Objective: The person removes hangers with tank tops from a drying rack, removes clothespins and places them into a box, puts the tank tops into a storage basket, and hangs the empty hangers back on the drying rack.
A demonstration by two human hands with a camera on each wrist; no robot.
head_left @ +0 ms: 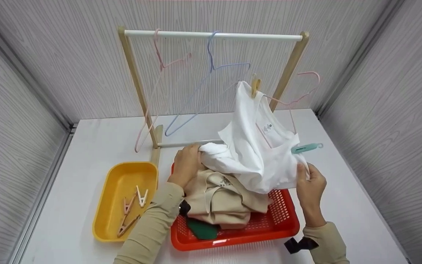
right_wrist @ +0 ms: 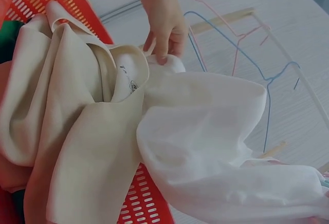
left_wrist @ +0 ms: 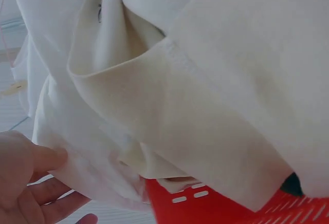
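Note:
A white garment (head_left: 247,146) with a small printed neck label hangs on a pink hanger (head_left: 308,96) that is off the rail. One tan clothespin (head_left: 255,87) clips its left shoulder and a teal clothespin (head_left: 306,147) its right. My left hand (head_left: 186,163) pinches a bunched part of the white cloth, as the left wrist view also shows. With thumb and fingers my right hand (head_left: 310,187) grips the garment's edge just below the teal clothespin. Beneath it, beige garments (head_left: 229,201) lie heaped in a red basket (head_left: 288,227).
A white rail (head_left: 262,36) on wooden posts carries a pink hanger (head_left: 159,68) and a blue hanger (head_left: 211,69). At left, a yellow tray (head_left: 103,205) holds several clothespins (head_left: 142,196). Green cloth (head_left: 202,229) shows in the basket's front corner.

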